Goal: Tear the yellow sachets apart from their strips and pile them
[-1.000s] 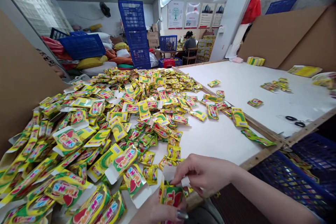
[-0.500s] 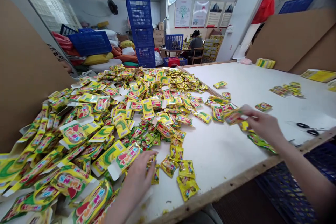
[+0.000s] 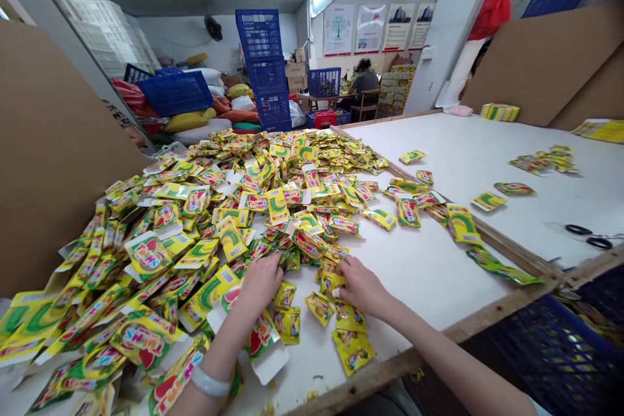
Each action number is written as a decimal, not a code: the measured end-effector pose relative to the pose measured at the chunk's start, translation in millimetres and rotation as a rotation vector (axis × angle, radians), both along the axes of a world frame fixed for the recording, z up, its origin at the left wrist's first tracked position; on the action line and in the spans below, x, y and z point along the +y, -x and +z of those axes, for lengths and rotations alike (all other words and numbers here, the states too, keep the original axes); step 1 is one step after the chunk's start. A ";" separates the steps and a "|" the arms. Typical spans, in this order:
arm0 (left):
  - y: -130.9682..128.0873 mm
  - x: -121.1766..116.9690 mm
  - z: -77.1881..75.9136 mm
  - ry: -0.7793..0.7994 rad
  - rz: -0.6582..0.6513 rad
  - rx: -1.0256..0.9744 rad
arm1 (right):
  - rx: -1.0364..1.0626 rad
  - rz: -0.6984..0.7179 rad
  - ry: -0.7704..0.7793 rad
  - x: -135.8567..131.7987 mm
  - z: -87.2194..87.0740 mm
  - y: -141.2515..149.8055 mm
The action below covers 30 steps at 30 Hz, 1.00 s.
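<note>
Right hand (image 3: 361, 287) at the yellow sachets (image 3: 331, 283), left hand (image 3: 262, 279) at the green ones (image 3: 293, 260)

The yellow sachets make a loose column just left of your right hand, its long axis running far to near and leaning right at the near end. Your right hand is the nearer one, touching the column's far part from the right, fingers bent and close together. Your left hand is arched palm down, its fingers at the near edge of the green sachets. Your fingertips are turned down and partly hidden, so I cannot tell whether either hand pinches anything.

Between your hands, a lone sachet (image 3: 319, 307) lies askew on the smooth white surface (image 3: 404, 273). The sachets are glossy, crinkled film, plump in the middle and flat at the sealed ends. To the left, the boxes (image 3: 149, 255) are thin printed card, flat-sided, many with pale flaps hanging open; one box (image 3: 263, 338) lies below your left wrist, its white flap towards you. Far to the right, beyond the wooden strip (image 3: 511, 251), lie scissors (image 3: 587, 236) with black loops.
</note>
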<state>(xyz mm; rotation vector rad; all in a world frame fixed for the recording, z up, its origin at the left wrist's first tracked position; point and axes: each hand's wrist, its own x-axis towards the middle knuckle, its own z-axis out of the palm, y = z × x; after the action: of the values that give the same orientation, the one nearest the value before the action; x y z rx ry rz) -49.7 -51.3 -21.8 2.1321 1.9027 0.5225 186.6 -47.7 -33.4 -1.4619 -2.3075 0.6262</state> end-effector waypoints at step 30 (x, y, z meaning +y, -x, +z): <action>-7.0 -78.1 38.7 0.073 -0.181 -0.529 | 0.350 0.350 0.174 -25.6 44.7 4.2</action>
<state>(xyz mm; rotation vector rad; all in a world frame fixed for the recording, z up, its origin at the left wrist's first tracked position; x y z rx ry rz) -42.6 -129.4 16.9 1.8536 1.4037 0.8589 182.3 -73.3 11.3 -0.9191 -2.2800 1.1072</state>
